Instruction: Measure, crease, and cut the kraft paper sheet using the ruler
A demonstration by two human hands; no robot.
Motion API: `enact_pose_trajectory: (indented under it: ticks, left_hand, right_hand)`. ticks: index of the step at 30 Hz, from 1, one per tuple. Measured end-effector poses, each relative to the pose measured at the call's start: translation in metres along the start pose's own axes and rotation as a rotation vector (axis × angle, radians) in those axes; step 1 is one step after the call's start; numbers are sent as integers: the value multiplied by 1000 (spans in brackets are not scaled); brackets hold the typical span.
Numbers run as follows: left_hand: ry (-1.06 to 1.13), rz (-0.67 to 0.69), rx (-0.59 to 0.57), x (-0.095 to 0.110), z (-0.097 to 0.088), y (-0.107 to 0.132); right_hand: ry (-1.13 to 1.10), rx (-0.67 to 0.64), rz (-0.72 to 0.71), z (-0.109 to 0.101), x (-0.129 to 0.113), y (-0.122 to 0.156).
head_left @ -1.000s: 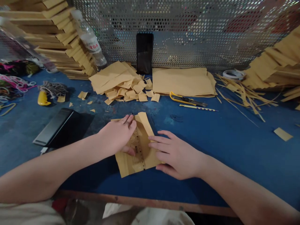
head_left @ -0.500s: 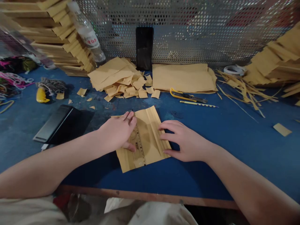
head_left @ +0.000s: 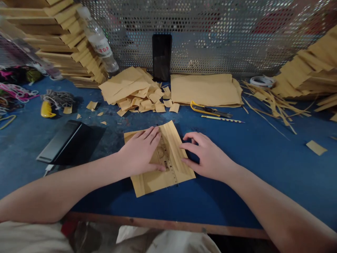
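A creased sheet of brown kraft paper [head_left: 149, 183] lies at a slant on the blue table in front of me. Across it rests a clear plastic ruler [head_left: 170, 168] with dark markings, its upper part partly covered by my fingers. My left hand [head_left: 140, 151] lies flat over the ruler and the paper, fingers stretched and thumb apart. At the sheet's right edge is my right hand [head_left: 206, 154], fingers slightly bent and apart, the tips at or just over the folded border. Whether they touch the paper is hard to tell.
Behind the sheet lie a yellow cutter knife [head_left: 207, 109], a pencil [head_left: 222, 119], paper scraps [head_left: 147, 103] and stacked sheets [head_left: 205, 88]. A phone [head_left: 161, 58] leans on the perforated screen. Left are a black device [head_left: 63, 140] and a bottle [head_left: 101, 45]; right, paper strips [head_left: 275, 105].
My left hand and the ruler have shifted right across the sheet, toward the creased border. My left fingers are now straighter. My right hand has stayed by the right edge, its fingers slightly more curled.
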State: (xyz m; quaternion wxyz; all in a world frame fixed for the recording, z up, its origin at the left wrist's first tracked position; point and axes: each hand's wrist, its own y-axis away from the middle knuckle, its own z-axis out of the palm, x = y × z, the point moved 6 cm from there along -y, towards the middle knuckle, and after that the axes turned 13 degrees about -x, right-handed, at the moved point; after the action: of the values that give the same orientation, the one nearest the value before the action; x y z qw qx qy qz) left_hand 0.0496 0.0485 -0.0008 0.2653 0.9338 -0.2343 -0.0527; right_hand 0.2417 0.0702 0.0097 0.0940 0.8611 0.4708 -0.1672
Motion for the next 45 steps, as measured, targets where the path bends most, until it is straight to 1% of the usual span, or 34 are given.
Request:
enact_pose_trajectory:
  ticks: [3,7,10,13,15,17,19,21,24,30,41,45]
  left_hand:
    - [28,43,36,0,2,-3]
    - [20,58,12,0,1,-3]
    - [-4,64,24,2,-3,0]
    - [-26,85,33,7,-4,2]
    - [-27,124,17,10,-2,2]
    - [-14,164,-1,12,-1,1]
    - [8,192,-10,12,0,-1]
    - [27,211,-20,11,1,-3]
    - [42,221,-41,11,2,-5]
    - [73,251,-36,15,3,-6]
    - [97,231,-62,14,4,-8]
    - [88,239,-42,14,5,-8]
  right_hand:
    - [-144,14,77,-1,0,-1]
    - [-303,-38,85,1,-10,1]
    - [-401,-64,182,2,-16,6]
    - [-516,-157,260,6,-23,10]
    - [-548,-225,244,10,-27,11]
    - [-503,-220,206,10,-27,9]
    - [-407,-152,185,8,-22,7]
    - [-326,-93,185,7,-15,5]
    - [-271,-64,203,8,-8,3]
    - [-219,-40,203,10,-8,1]
    - [-200,-23,210,9,-6,1]
    - [-199,-23,208,10,-5,1]
